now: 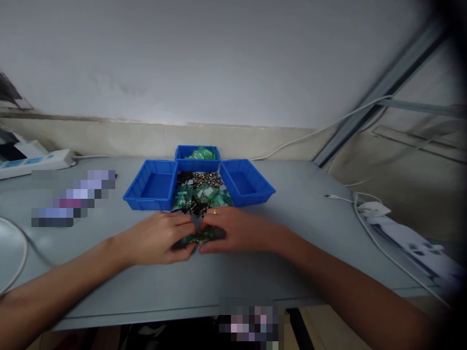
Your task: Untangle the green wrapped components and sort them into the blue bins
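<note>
My left hand (164, 238) and my right hand (233, 231) meet low over the grey table, fingers curled around a small green packet (202, 236) between them. Its details are blurred. A ring shows on my right hand. Just beyond my fingers lies a pile of green packets (206, 193) and small dark and brassy metal pieces (204, 179). Blue bins stand on either side of the pile, a left bin (149, 204) and a right bin (251, 198), both with bare floors showing. Behind the pile, a back bin (197, 164) holds green packets (203, 153).
A white power strip (54, 160) lies at the far left, with a pixelated object (75, 197) nearer. White cables (379, 243) and a white item (412, 238) are at the right, by a metal frame post (350, 121). A wall stands behind the table (175, 287).
</note>
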The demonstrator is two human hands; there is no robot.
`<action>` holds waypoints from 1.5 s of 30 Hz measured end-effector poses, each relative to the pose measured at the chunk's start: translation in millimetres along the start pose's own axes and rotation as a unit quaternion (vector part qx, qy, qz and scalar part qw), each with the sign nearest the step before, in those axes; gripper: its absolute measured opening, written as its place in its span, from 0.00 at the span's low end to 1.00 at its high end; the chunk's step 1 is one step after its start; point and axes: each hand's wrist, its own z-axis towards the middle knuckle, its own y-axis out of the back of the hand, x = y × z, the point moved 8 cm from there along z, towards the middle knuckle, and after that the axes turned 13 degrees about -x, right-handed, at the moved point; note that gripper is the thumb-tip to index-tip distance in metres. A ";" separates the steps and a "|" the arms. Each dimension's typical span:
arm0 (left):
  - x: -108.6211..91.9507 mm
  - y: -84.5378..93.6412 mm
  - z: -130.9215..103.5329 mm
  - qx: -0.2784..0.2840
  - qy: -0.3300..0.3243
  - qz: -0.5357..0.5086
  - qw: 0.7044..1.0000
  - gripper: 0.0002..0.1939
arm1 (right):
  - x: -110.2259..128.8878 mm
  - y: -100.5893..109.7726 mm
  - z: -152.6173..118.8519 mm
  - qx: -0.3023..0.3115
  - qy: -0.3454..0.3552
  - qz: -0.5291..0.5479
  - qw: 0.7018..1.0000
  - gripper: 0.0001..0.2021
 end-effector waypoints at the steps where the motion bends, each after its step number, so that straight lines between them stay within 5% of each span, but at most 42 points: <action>1: 0.3 -0.1 -0.2 0.001 0.001 0.000 1.000 0.11 | 0.4 0.3 -0.3 -0.002 0.001 -0.003 1.000 0.18; 8: 3.9 -1.8 -0.6 0.009 0.009 0.000 1.000 0.15 | -1.0 -2.5 -1.1 -0.011 0.024 -0.047 0.999 0.09; 45: 21.5 -4.8 -0.9 -0.011 0.090 -0.078 0.993 0.10 | -8.8 -3.3 4.0 0.001 0.001 -0.072 0.997 0.08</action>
